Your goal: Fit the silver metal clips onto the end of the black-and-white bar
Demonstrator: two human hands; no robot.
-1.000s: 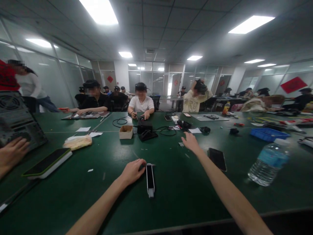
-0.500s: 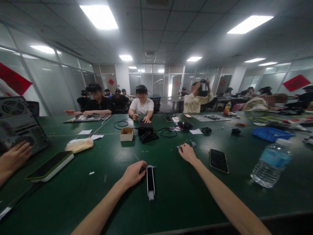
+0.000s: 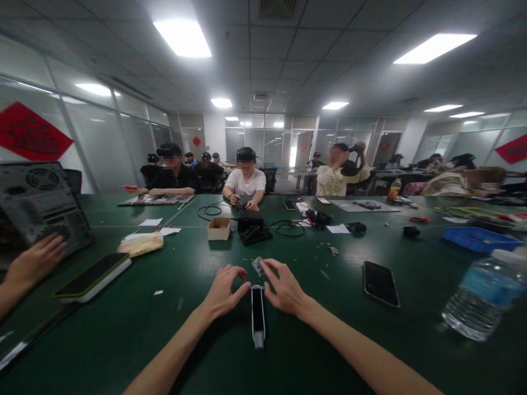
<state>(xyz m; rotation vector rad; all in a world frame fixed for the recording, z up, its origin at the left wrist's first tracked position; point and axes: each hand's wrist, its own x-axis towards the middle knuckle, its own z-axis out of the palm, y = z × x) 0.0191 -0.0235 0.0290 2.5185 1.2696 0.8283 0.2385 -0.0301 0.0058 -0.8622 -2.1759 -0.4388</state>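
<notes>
In front of me on the green table lies a long narrow device [image 3: 257, 314] with a dark face, a pale rim and a grey end towards me. My left hand [image 3: 224, 289] is at its far left side, thumb and fingers apart, thumb close to the device's far end. A small dark reddish spot shows by its fingertips, too blurred to name. Just right of the device, my right hand [image 3: 285, 286] pinches a small grey flat piece [image 3: 257, 266] with its fingers, above the table beyond the device's far end.
To the right are a phone [image 3: 381, 283], a water bottle [image 3: 480, 299] and a blue tray [image 3: 480, 239]. A cardboard box [image 3: 218, 229] stands ahead. A computer case [image 3: 49, 203], touched by another person's hand [image 3: 37, 263], and a green-edged device [image 3: 93, 277] are at left.
My right hand has come left and nearer from the small parts, bringing the grey piece to the device. My left hand's fingers have spread. The view has shifted slightly.
</notes>
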